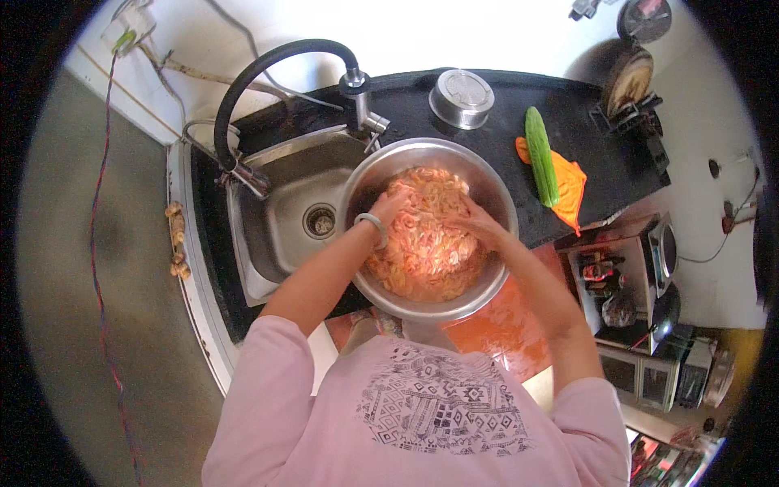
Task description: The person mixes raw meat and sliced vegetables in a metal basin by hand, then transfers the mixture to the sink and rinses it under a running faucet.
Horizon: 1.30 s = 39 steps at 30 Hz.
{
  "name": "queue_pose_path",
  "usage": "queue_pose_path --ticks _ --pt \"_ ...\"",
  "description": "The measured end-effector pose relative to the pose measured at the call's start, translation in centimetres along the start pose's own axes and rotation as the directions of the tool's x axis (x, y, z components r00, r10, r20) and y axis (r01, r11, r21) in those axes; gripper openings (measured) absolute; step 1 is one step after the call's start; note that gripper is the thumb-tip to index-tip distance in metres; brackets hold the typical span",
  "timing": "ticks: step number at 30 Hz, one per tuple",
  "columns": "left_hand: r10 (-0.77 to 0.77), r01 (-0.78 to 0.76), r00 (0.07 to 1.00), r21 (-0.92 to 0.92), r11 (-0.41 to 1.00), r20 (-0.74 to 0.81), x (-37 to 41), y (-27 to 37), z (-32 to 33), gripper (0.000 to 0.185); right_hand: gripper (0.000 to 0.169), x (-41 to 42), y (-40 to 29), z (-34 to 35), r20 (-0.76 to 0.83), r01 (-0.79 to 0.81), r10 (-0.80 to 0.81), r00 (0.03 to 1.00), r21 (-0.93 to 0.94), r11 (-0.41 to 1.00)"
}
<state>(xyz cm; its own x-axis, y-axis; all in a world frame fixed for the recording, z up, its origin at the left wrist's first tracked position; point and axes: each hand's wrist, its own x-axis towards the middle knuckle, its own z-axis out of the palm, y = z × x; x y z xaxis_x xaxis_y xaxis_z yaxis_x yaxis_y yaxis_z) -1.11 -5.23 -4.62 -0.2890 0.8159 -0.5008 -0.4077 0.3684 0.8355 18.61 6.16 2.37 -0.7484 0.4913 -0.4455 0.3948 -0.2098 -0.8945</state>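
A large stainless steel basin (431, 149) holds a heap of wet, pinkish-orange food pieces (435, 243), which look like raw meat but cannot be named surely. My left hand (389, 210), with a pale bangle (381, 230) on its wrist, reaches into the left side of the heap. On the right side, my right hand (478, 224) presses into the same pieces with its fingers partly sunk among them. The fingertips of both hands are hidden, so whether they grip anything is unclear. The basin sits on the black countertop (414, 115), partly over its front edge, beside the sink.
Left of the basin is a steel sink (283, 213) under a black flexible faucet (286, 49). An upturned metal pot (462, 97) stands behind. A green cucumber (540, 158) lies on an orange cloth (569, 185) to the right. Ginger root (176, 240) rests on the left ledge.
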Motion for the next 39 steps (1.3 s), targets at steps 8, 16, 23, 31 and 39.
queue_pose_path --ticks 8,16,23,31,39 --pt "-0.109 0.21 0.966 -0.47 0.857 0.234 -1.0 1.5 3.4 0.032 0.035 2.3 1.6 3.6 0.145 -0.201 0.158 0.977 0.358 0.912" --pt "-0.037 0.181 0.962 -0.53 0.829 0.27 1.2 0.8 2.4 0.021 0.036 -0.2 -2.9 3.9 0.065 0.01 -0.039 0.997 0.395 0.919" --pt "0.128 0.095 0.919 -0.522 0.848 0.374 1.7 4.7 3.7 0.021 0.03 -1.4 -7.6 2.6 -0.12 0.233 -0.245 0.962 -0.106 0.967" --pt "0.408 -0.39 0.876 -0.119 0.913 0.258 -4.5 9.7 4.3 0.008 0.026 -4.4 -9.7 1.7 0.068 0.225 -0.217 0.974 -0.157 0.962" --pt "0.551 -0.627 0.758 0.624 0.466 0.35 -6.1 8.9 3.1 0.014 0.033 -3.6 -1.2 -2.7 0.087 0.142 -0.116 0.989 -0.42 0.896"
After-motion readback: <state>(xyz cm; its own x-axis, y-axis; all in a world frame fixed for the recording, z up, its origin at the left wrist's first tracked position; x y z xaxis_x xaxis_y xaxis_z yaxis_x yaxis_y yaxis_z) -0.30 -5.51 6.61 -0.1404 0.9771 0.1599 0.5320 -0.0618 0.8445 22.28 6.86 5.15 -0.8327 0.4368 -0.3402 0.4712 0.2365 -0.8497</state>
